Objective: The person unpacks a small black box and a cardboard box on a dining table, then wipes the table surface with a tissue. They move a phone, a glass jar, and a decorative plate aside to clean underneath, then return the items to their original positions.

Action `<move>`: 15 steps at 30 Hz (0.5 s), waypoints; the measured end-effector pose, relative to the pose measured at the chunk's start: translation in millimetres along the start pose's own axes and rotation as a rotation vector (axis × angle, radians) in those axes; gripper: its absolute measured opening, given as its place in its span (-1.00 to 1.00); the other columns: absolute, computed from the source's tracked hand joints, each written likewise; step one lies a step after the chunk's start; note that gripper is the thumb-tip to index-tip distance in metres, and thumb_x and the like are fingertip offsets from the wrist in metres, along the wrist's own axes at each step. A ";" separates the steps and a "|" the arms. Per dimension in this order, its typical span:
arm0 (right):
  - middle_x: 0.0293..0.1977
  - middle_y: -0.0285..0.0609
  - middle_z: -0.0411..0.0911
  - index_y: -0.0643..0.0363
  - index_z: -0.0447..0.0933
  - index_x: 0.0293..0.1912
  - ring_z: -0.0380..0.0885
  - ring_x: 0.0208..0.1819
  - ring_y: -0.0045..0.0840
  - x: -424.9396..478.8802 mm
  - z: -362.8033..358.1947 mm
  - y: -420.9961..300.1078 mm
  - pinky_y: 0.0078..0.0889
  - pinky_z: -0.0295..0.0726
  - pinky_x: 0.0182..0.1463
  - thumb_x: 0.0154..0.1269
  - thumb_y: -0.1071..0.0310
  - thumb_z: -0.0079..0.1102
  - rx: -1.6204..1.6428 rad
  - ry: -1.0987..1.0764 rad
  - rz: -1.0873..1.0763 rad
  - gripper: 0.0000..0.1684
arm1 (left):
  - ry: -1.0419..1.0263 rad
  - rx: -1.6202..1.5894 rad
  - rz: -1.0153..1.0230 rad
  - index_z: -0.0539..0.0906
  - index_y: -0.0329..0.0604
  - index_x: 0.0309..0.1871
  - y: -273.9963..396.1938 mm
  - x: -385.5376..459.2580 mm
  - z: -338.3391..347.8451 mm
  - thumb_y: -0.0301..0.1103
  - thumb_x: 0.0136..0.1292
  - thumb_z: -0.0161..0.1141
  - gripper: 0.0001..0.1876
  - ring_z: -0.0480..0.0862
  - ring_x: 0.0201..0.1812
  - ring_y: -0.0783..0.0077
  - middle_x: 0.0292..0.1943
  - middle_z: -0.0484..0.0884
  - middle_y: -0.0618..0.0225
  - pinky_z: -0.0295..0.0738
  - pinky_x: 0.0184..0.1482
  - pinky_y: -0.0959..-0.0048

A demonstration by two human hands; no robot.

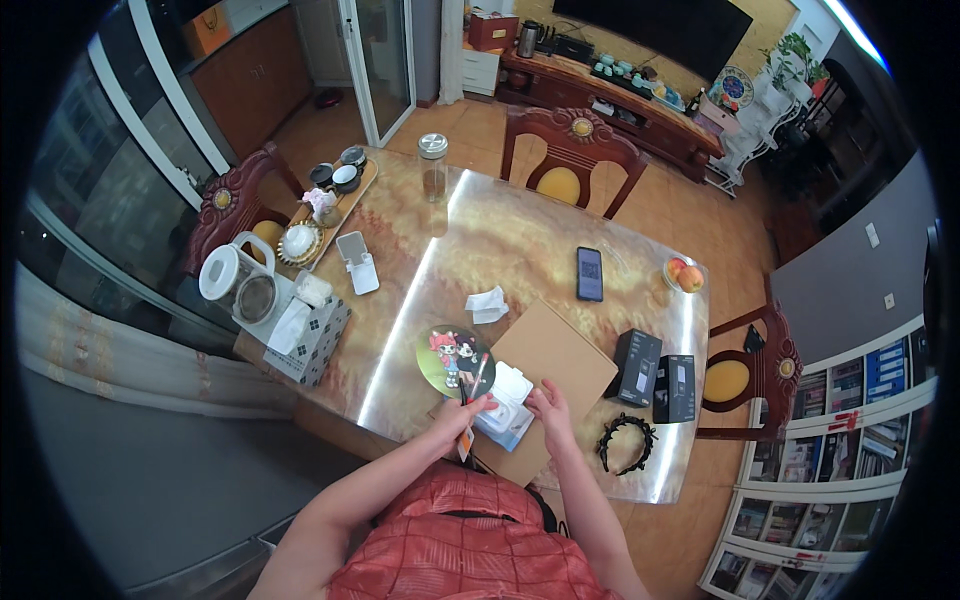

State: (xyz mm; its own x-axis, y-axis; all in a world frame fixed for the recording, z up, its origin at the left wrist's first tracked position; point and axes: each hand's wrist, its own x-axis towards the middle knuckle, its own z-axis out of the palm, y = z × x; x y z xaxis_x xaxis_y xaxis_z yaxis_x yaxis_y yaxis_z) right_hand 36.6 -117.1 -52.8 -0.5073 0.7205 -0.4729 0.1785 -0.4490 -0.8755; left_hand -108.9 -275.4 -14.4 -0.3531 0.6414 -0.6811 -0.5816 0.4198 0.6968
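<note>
My left hand (456, 417) is closed around a slim dark object (463, 391), perhaps a pen. A small orange and white piece (466, 442) hangs below that hand; whether it joins the dark object cannot be made out. Between my hands lies a blue and white wet-wipe pack (511, 433), its white flip lid (513, 384) raised. My right hand (551, 411) has its fingers apart beside the lid, holding nothing visible. Beyond my left hand is a round mat (433, 361) with two cartoon figures, crossed by a clear, red-tipped pen (481, 367). Flat brown cardboard (566, 352) lies partly under the pack.
On the glossy table (517, 217) are a crumpled white tissue (487, 304), a phone (589, 274), two black boxes (637, 367), a black headband (627, 444) and fruit (684, 276). A tissue box (315, 341), glass pitcher (240, 277) and tall bottle (433, 169) stand left.
</note>
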 end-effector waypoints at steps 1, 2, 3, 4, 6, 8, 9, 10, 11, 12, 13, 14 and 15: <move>-0.15 -0.22 0.58 0.32 0.40 0.28 0.58 -0.05 -0.48 -0.4 3.2 -4.8 -0.43 0.57 0.07 0.53 0.29 0.11 0.021 -0.020 -0.005 -0.55 | 0.008 -0.041 0.038 0.70 -0.10 0.19 -2.4 0.2 1.2 -0.08 0.51 0.14 -0.62 0.15 -0.55 0.76 -0.31 0.73 0.62 0.00 -0.50 0.62; -0.15 -0.23 0.58 0.31 0.43 0.26 0.58 -0.04 -0.49 -1.6 5.4 -8.2 -0.42 0.57 0.07 0.54 0.28 0.11 0.041 -0.041 -0.009 -0.57 | 0.057 -0.087 0.109 0.69 -0.10 0.19 -5.4 -1.9 2.1 -0.09 0.51 0.14 -0.63 0.15 -0.55 0.76 -0.30 0.73 0.63 0.00 -0.49 0.62; -0.16 -0.22 0.58 0.32 0.46 0.24 0.58 -0.05 -0.47 -3.5 5.6 -8.3 -0.41 0.57 0.08 0.53 0.29 0.12 0.017 -0.067 -0.067 -0.58 | 0.103 -0.130 0.176 0.69 -0.10 0.18 -4.1 -8.0 4.2 -0.10 0.51 0.13 -0.63 0.15 -0.55 0.76 -0.29 0.73 0.63 0.00 -0.49 0.63; -0.17 -0.20 0.59 0.32 0.48 0.21 0.59 -0.06 -0.45 -5.6 4.9 -7.7 -0.39 0.57 0.08 0.52 0.29 0.13 -0.008 -0.094 -0.125 -0.60 | 0.149 -0.173 0.243 0.68 -0.10 0.18 -2.3 -13.4 5.2 -0.10 0.52 0.13 -0.64 0.15 -0.55 0.76 -0.28 0.73 0.63 0.01 -0.49 0.63; -0.16 -0.15 0.57 0.32 0.54 0.12 0.58 -0.03 -0.39 -14.7 3.1 -8.8 -0.34 0.56 0.11 0.47 0.30 0.19 -0.196 -0.197 -0.250 -0.64 | 0.254 -0.232 0.310 0.70 -0.10 0.12 6.2 -22.6 -2.5 -0.12 0.52 0.12 -0.67 0.16 -0.54 0.78 -0.27 0.72 0.64 0.03 -0.48 0.66; -0.12 -0.09 0.54 0.33 0.61 0.00 0.55 0.06 -0.33 -29.5 1.5 -13.8 -0.29 0.54 0.15 0.37 0.30 0.30 -0.525 -0.354 -0.389 -0.68 | 0.322 -0.204 0.295 0.71 -0.11 0.04 -4.8 -23.7 -25.4 -0.16 0.52 0.14 -0.72 0.33 -0.44 0.80 -0.23 0.69 0.61 0.24 -0.38 0.67; -0.09 -0.05 0.53 0.33 0.58 0.02 0.53 0.07 -0.27 -35.3 6.5 -14.4 -0.26 0.53 0.16 0.29 0.29 0.37 -0.704 -0.333 -0.524 -0.60 | 0.341 -0.236 0.287 0.70 -0.12 0.05 -19.5 -16.5 -30.6 -0.17 0.51 0.14 -0.73 0.39 -0.38 0.75 -0.21 0.69 0.57 0.30 -0.31 0.64; -0.07 -0.02 0.51 0.33 0.56 0.04 0.51 0.09 -0.21 -39.1 15.3 -14.7 -0.22 0.52 0.17 0.20 0.27 0.43 -0.874 -0.306 -0.668 -0.52 | 0.360 -0.265 0.285 0.69 -0.13 0.06 -28.9 -9.6 -34.8 -0.19 0.51 0.14 -0.73 0.45 -0.32 0.71 -0.19 0.69 0.53 0.36 -0.25 0.61; -0.04 0.01 0.50 0.33 0.53 0.06 0.49 0.10 -0.15 -41.6 23.2 -12.5 -0.19 0.51 0.18 0.11 0.26 0.50 -1.041 -0.274 -0.816 -0.42 | 0.381 -0.294 0.284 0.68 -0.14 0.07 -39.7 -5.1 -38.3 -0.20 0.51 0.14 -0.73 0.52 -0.26 0.66 -0.17 0.68 0.49 0.42 -0.18 0.58; -0.01 0.02 0.49 0.32 0.49 0.10 0.48 0.10 -0.11 -39.3 27.3 -6.6 -0.17 0.50 0.18 0.04 0.23 0.54 -1.020 -0.204 -0.763 -0.33 | 0.423 -0.154 0.275 0.69 -0.14 0.08 -34.6 -11.6 -35.2 -0.21 0.50 0.16 -0.74 0.57 -0.07 0.53 -0.13 0.67 0.49 0.45 0.02 0.46; 0.02 0.03 0.47 0.30 0.46 0.13 0.47 0.10 -0.08 -38.5 27.9 -0.6 -0.16 0.49 0.18 -0.04 0.21 0.58 -1.000 -0.145 -0.708 -0.23 | 0.414 -0.229 0.308 0.71 -0.17 0.05 -43.3 -8.3 -37.2 -0.28 0.43 0.25 -0.76 0.58 -0.04 0.55 -0.11 0.68 0.47 0.45 0.09 0.45; 0.05 0.04 0.46 0.29 0.42 0.16 0.46 0.10 -0.05 -34.3 31.5 2.9 -0.14 0.48 0.18 -0.11 0.18 0.63 -0.979 -0.089 -0.652 -0.14 | 0.427 -0.222 0.366 0.70 -0.18 0.08 -50.0 -2.8 -38.3 -0.31 0.40 0.27 -0.74 0.58 -0.04 0.54 -0.09 0.68 0.46 0.45 0.09 0.46; 0.06 0.05 0.45 0.29 0.38 0.20 0.46 0.10 -0.04 -30.1 34.3 3.4 -0.13 0.48 0.18 -0.12 0.17 0.64 -1.069 -0.099 -0.627 -0.08 | 0.427 -0.214 0.415 0.70 -0.20 0.10 -54.6 2.3 -36.6 -0.34 0.38 0.29 -0.73 0.59 -0.04 0.54 -0.08 0.69 0.45 0.45 0.10 0.46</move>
State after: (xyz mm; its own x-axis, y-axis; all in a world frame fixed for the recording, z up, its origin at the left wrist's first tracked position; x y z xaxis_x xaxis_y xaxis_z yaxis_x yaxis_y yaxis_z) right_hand 23.5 -158.4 -38.1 -0.8063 0.5910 0.0247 0.4557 0.6472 -0.6110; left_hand -104.8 -320.3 -62.2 -0.8164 0.3922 -0.4238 -0.4511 0.0250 0.8921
